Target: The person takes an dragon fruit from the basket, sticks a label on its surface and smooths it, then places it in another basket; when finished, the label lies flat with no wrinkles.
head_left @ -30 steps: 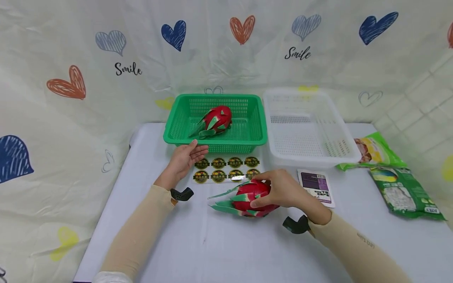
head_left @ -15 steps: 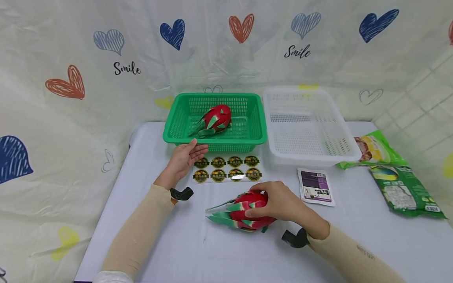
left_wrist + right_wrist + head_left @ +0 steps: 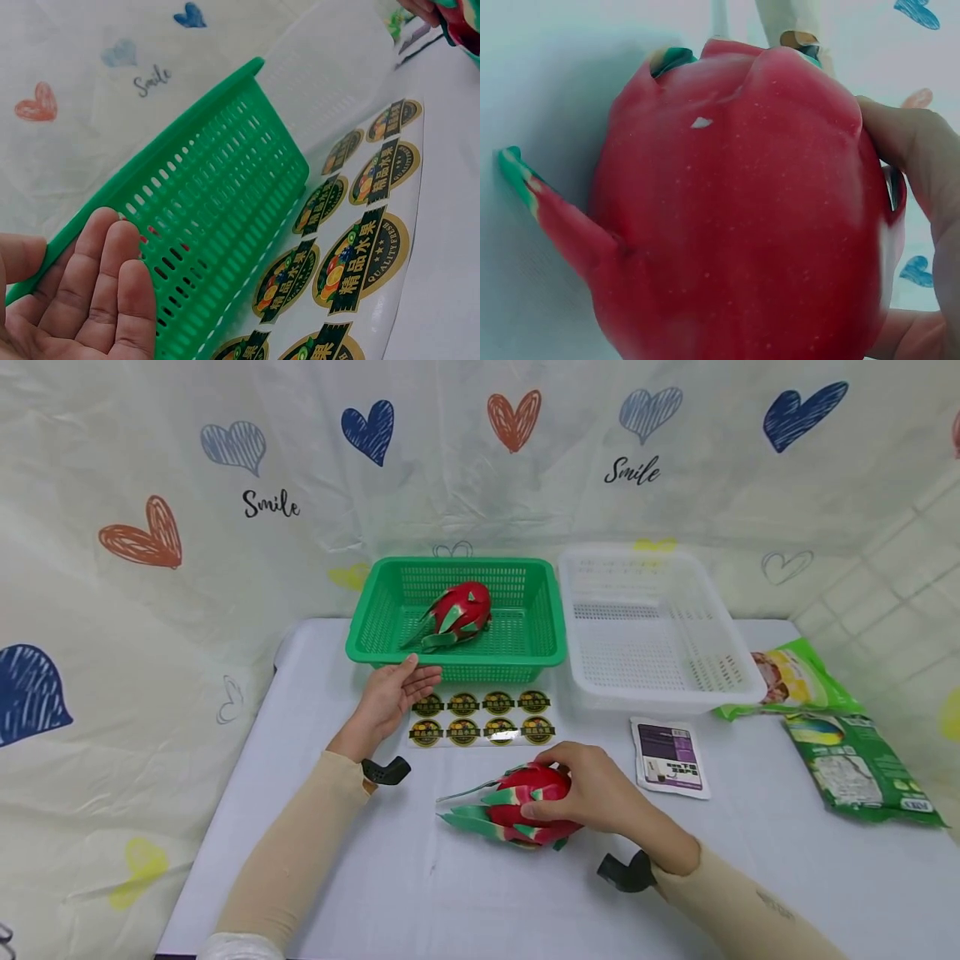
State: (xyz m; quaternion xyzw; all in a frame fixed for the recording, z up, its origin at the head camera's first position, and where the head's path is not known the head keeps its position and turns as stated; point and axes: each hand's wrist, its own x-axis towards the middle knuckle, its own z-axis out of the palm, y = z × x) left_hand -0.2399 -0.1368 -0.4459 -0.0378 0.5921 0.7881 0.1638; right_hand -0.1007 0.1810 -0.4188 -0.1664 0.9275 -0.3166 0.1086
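Observation:
My right hand (image 3: 600, 789) grips a red dragon fruit (image 3: 517, 814) with green leaf tips, thumb on the near side and fingers over the far side. Its smooth red body (image 3: 735, 210) fills the right wrist view, the leaf tips pointing left in the head view. My left hand (image 3: 390, 697) is at the near left rim of a green basket (image 3: 543, 662); the left wrist view has its relaxed fingers (image 3: 105, 262) in front of the basket wall, palm showing. A second dragon fruit (image 3: 461, 614) lies inside that basket. A sheet of round stickers (image 3: 480, 718) lies before the basket.
A white basket (image 3: 660, 697) stands right of the green one. Nearer lies a purple and white pouch (image 3: 670, 757). Two green packets, one bright (image 3: 795, 677) and one dark (image 3: 862, 768), are at the right. A curtain with hearts hangs behind the table.
My right hand has brought the dragon fruit nearer to me, away from the sticker sheet, and stayed there over the last half second. The left hand has kept its place.

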